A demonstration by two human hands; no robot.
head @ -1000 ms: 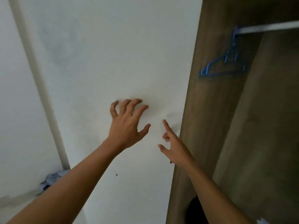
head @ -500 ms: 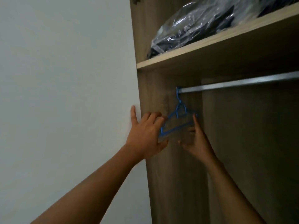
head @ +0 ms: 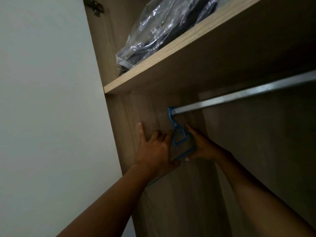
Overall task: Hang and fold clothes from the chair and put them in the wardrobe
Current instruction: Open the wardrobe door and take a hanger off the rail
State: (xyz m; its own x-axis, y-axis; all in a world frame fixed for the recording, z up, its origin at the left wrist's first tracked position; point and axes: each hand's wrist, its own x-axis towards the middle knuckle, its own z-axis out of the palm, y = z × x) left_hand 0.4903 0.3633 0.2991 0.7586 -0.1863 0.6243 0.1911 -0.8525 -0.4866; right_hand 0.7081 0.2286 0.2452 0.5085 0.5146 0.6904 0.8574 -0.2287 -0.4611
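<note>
A blue plastic hanger (head: 177, 137) hangs by its hook from the left end of the metal rail (head: 239, 95) inside the wooden wardrobe. My left hand (head: 154, 151) reaches up against the wardrobe's left side panel, fingers spread, its fingertips at the hanger's left arm. My right hand (head: 202, 145) is on the hanger's right arm, fingers curled around it with the lower bar running into the palm. Both hands hide much of the hanger's lower part. No clothes from the chair are in view.
A wooden shelf (head: 171, 65) runs above the rail and carries a clear plastic bag of dark clothes (head: 153, 31). The white wardrobe door (head: 47, 108) stands open at the left, with a hinge (head: 95, 6) at the top.
The view has tilted up from the white door to the wardrobe's rail and shelf. Both hands have risen and closed in on the blue hanger, the right one taking hold of it.
</note>
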